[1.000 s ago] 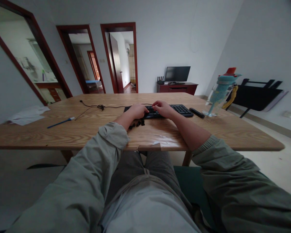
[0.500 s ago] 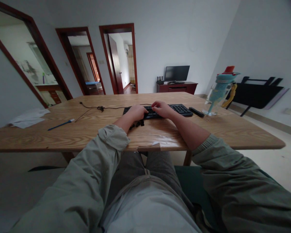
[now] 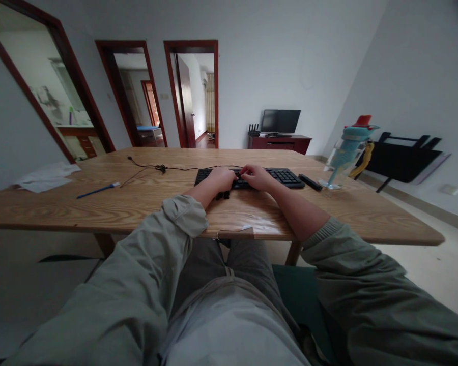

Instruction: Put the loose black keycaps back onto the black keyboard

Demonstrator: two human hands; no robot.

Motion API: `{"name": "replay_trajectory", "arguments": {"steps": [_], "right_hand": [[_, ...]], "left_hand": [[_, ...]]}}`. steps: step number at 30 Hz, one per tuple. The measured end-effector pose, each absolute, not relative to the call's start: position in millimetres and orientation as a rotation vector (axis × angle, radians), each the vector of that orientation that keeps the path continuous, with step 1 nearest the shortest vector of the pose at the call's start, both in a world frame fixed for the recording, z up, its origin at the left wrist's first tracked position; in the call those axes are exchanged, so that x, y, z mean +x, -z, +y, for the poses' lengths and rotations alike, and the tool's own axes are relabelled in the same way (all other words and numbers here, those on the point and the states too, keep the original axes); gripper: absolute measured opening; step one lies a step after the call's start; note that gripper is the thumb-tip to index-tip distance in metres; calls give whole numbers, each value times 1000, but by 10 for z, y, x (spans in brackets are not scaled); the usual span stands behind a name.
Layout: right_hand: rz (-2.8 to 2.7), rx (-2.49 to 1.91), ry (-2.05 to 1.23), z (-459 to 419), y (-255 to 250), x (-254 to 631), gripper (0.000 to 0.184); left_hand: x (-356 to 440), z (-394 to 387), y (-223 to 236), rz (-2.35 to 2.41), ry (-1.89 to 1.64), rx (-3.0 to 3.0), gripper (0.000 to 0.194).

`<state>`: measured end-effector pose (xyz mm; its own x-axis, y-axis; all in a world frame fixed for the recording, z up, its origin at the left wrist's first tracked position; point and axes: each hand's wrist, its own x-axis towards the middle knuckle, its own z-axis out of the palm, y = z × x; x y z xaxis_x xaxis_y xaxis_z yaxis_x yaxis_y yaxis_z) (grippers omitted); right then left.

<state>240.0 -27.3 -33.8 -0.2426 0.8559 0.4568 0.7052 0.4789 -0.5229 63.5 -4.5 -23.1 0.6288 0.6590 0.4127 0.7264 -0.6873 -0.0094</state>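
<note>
Before us, 1 black keyboard (image 3: pixel 288 178) lies flat at the center of the frame, long side running left to right, middle partly hidden. We see small black pieces (image 3: pixel 226 194) just below it, too small to identify.

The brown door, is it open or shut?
Open. The brown door is swung back, and a curtain shows past its edge.

the keyboard (image 3: pixel 288 178) is black, the brush (image 3: pixel 97 191) blue and white, the table (image 3: pixel 145 208) wood-grained brown.
</note>
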Motion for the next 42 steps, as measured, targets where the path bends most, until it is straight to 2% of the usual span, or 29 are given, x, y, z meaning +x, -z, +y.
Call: {"name": "replay_trajectory", "arguments": {"steps": [4, 9, 29, 37, 42], "right_hand": [[-1998, -1329, -267, -280, 307, 2412, 22], [-1988, -1337, -260, -291, 280, 2415, 23], [-2017, -1342, -232, -278, 367, 2401, 25], [-2003, -1323, -236, -247, 360, 2452, 24], [-1993, -1319, -254, -225, 360, 2460, 24]], "left_hand": [[530, -93, 228, -1157, 226, -2623, 39], [504, -130, 194, -1210, 142, -2612, 48], [605, -87, 178, -1220, 157, -2629, 41], [518, -115, 217, -1180, 345, -2647, 39], [478, -85, 194, -1219, 323, -2674, 39]]}}
